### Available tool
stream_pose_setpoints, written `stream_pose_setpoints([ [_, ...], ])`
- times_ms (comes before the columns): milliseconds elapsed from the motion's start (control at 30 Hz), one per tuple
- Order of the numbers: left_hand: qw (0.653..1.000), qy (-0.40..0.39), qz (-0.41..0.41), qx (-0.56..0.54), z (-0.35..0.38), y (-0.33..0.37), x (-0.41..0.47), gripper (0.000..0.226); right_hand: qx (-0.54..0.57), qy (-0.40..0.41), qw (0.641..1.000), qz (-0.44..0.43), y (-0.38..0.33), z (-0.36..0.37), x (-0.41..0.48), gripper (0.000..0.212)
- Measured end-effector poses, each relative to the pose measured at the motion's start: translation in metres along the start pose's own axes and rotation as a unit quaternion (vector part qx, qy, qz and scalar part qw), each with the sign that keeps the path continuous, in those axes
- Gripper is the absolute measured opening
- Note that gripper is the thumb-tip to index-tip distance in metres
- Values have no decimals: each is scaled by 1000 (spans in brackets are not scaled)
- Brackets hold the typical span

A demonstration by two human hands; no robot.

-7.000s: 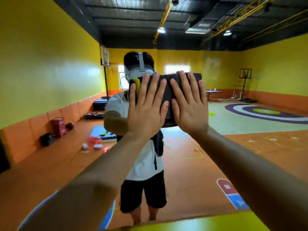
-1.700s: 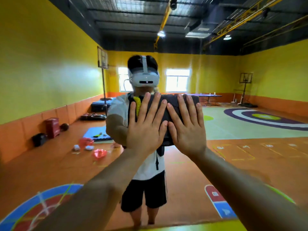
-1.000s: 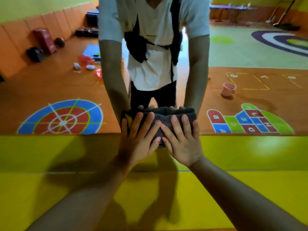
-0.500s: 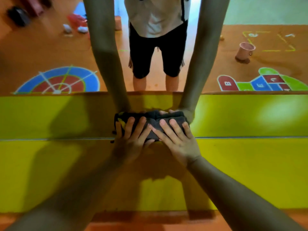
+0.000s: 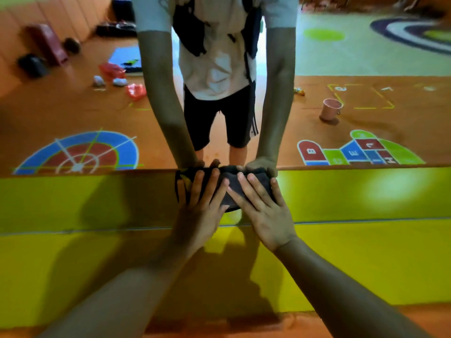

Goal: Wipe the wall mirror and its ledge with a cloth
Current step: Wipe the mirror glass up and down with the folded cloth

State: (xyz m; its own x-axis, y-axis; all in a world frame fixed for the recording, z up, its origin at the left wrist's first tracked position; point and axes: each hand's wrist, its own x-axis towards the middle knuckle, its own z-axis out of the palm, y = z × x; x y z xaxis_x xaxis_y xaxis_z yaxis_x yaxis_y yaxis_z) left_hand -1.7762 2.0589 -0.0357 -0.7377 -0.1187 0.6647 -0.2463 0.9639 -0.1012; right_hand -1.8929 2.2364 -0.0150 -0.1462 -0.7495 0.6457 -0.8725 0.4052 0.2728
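The left hand [image 5: 201, 213] and right hand [image 5: 267, 213], fingers straight, press the cloth [image 5: 230, 179] against the mirror [image 5: 73, 113], just above the ledge [image 5: 366, 264].

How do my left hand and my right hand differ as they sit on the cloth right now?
The left hand lies in shadow and looks darker; the right hand is better lit. The left hand's fingers lean rightward, the right hand's leftward, converging mid-cloth. Both lie flat with straight, spread fingers, pressing the dark cloth.
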Motion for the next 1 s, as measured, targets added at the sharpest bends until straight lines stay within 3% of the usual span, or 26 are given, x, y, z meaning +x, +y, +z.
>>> stream_pose_setpoints([
  [133,998,44,25,-30,-73,-9,73,79,-24,5,1000,-5,35,-68,63,66],
  [267,995,94,30,0,-155,-21,159,78,-17,41,999,-3,69,-145,139,64],
  [400,993,89,37,70,-243,-32,241,78,-18,80,997,-1,100,-220,214,61],
  [600,985,155,16,78,-354,-44,356,74,-43,146,988,4,146,-324,324,62],
  [1000,952,275,8,136,-485,-70,506,64,-114,300,947,4,206,-434,478,52],
])
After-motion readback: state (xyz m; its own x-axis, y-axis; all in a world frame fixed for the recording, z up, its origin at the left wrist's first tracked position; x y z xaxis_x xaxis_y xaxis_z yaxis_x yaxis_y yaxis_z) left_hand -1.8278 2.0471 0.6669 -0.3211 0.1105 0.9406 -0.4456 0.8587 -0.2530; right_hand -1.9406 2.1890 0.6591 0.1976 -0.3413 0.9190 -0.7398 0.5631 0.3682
